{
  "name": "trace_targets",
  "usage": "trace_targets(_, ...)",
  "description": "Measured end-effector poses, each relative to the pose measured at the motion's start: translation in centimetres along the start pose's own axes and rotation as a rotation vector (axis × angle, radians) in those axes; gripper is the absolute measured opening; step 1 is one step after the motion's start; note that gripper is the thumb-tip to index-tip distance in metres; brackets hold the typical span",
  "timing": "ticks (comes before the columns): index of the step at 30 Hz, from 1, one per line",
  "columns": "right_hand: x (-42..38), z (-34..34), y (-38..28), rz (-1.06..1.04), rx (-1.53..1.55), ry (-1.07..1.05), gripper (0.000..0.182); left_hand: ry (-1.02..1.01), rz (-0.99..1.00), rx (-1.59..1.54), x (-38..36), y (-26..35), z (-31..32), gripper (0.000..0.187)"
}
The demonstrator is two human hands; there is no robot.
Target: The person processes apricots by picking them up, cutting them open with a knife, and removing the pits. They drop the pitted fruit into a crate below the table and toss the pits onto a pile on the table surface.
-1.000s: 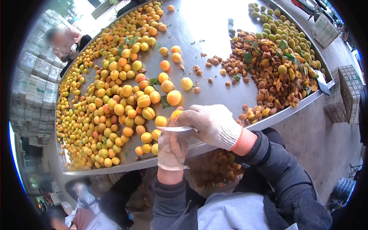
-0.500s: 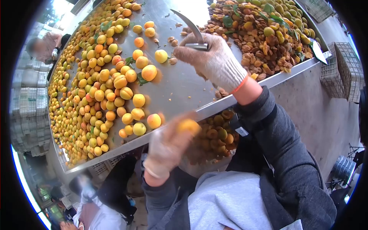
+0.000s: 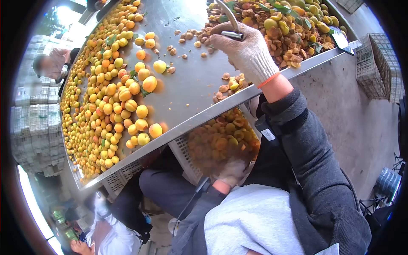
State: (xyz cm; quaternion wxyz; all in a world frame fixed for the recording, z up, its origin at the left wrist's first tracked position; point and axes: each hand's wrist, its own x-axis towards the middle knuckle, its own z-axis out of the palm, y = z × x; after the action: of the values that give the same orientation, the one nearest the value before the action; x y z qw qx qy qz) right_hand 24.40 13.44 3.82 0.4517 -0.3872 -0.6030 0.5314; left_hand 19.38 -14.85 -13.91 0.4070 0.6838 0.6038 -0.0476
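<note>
In the head view my right hand [image 3: 250, 51], in a white knit glove, is closed around a curved knife [image 3: 229, 17] above the metal table [image 3: 182, 85]. Its blade points up and away from me. Below the table's edge, my left hand [image 3: 233, 170] is smeared by motion, low at the near side of a crate of apricot halves [image 3: 225, 136]. Whether it holds anything does not show. Whole apricots [image 3: 102, 102] cover the table's left side. A few pits and scraps [image 3: 229, 85] lie beside my right wrist.
A heap of pits, scraps and apricots [image 3: 280, 34] fills the table's far right. Plastic crates [image 3: 382, 63] stand on the floor at right. One person [image 3: 55, 63] is at the far left and another [image 3: 110, 233] sits at lower left. The table's metal rim [image 3: 204, 117] runs before me.
My left hand has moved from the table's edge down to the crate; the apricot it held no longer shows in it. My right hand keeps the knife, and the view has shifted slightly.
</note>
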Motion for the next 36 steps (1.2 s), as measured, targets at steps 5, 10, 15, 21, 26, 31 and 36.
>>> trace_targets(5, 1.0, -2.5, 1.8, -0.02, -0.102, 0.121, 0.02, 0.341, 0.211, 0.333, 4.0, -3.7, 5.7, 0.035)
trace_targets(10, 1.6, -3.5, 1.1, -0.126, -0.022, 0.163, 0.024, 0.338, 0.004, 0.422, 3.1, -4.7, 1.8, 0.037)
trace_targets(15, 1.5, -3.9, 0.4, 0.032, 0.036, 0.087, 0.022, 0.64, -0.217, 0.667, 3.4, -9.9, -0.9, 0.036)
trace_targets(21, 1.1, -3.8, -0.1, -0.048, 0.151, 0.097, 0.024, 0.838, 0.114, -0.886, 4.1, -19.9, 2.8, 0.029)
trace_targets(26, 2.3, -3.7, -0.6, 0.269, 0.944, 0.157, 0.019, 1.131, -0.354, -1.317, -1.2, -9.4, -4.8, 0.032)
trace_targets(31, 1.5, -0.2, 1.4, 0.47, 0.946, 0.01, 0.014, 1.401, -0.086, -1.217, -8.3, -0.2, -14.8, 0.032)
trace_targets(36, 3.0, -0.9, 1.4, 0.39, 1.555, 0.029, 0.015, 1.542, -0.167, -1.005, -12.8, -5.5, -19.1, 0.023)
